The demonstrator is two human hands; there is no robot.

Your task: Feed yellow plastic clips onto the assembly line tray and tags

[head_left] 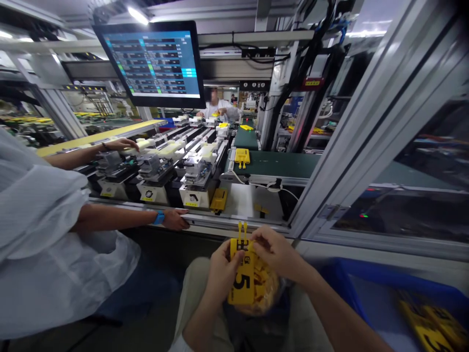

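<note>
My left hand (222, 274) grips a flat yellow case (242, 288) printed with a black 5, its thumb across the front. Two short yellow prongs stick up from the top of the case. At the upper right corner of the case, my right hand (273, 249) has its thumb and fingers pinched together; whatever is between them is too small to make out. Behind and below the case, a clear bag (266, 288) full of small yellow pieces rests between my knees.
At right, a blue bin (351, 293) holds several yellow cases. Ahead are a row of fixtures (194, 171), a green conveyor (282, 164) bearing a yellow case (242, 156), and another case (219, 199) on the ledge. A co-worker in white (40, 210) stands left. A monitor (154, 63) hangs above.
</note>
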